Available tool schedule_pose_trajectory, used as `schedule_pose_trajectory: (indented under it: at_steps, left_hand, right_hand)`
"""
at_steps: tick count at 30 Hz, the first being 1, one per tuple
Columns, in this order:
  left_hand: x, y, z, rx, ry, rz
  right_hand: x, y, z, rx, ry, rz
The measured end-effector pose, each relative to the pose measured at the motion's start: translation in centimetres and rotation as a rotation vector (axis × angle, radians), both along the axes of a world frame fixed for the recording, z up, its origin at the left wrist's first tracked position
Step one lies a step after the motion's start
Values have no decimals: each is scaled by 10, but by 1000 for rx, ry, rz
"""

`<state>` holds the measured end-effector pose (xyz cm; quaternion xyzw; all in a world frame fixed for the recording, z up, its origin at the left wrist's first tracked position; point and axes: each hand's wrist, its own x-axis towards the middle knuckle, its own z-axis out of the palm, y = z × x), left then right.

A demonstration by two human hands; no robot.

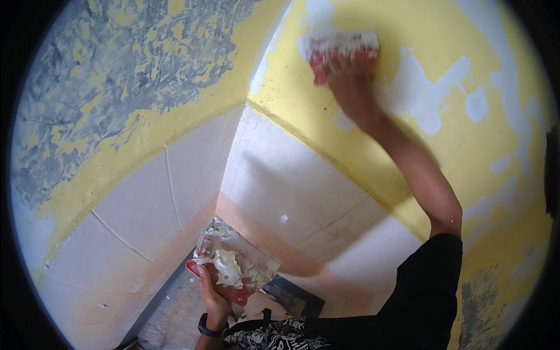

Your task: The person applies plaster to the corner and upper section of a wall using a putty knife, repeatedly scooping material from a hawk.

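Fingers of the R hand (350,84) are closed on the red body of a wide scraper (344,42), though blur hides how they're spaced, so can't tell if they're spread or tight together. That scraper is up on the yellow wall (408,29), whitish edge uppermost, to the right of the corner (248,101); it looks to be against the surface, but exact contact is too blurred to confirm. L hand (214,303), lower down & well apart, grips the red end of a 2nd scraper (256,265) w/ thumb on top, other fingers mostly hidden. A soft white putty lump (226,268) sits on it (rather near the thumb, so worth nudging toward the middle). For good work here, I'd say: full blade edge on the wall, low tilt for laying on & steeper for skimming, even pressure, edges feathered into the white patches (417,96). Load small amts., & hold the 2nd scraper approx. level, as soft putty could slide off. Farther out: black sleeve (429,268) on the R arm, dark wristband (210,329) at the L wrist, grey scraped area (134,64) on the adjoining wall (192,108), pale lower wall (291,169) beneath the yellow.
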<state>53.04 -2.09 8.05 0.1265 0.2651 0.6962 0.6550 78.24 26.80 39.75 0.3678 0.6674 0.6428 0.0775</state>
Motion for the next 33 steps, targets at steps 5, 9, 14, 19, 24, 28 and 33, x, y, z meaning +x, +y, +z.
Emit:
schedule_pose_trajectory:
  at_steps: [5,9,14,19,24,28,33]
  left_hand:
    - [-4,-5,-8,-12,-23,57]
    - [0,-2,-16,36,-55,16]
    - [1,1,-8,60,-15,-29]
    - [-5,-6,-5,61,-71,-39]
    - [0,-6,-13,46,19,41]
    - [3,-2,-10,31,36,44]
    - [-2,-6,-9,68,-17,-2]
  right_hand:
    - [-25,-61,-43,-277,150,-69]
    - [-38,-32,26,-26,248,278]
    - [-18,8,20,15,178,10]
    - [-21,-41,-37,-226,-3,-176]
    - [-36,-34,22,38,184,86]
    - [-8,6,7,125,141,51]
    - [-23,-44,-63,-271,27,-165]
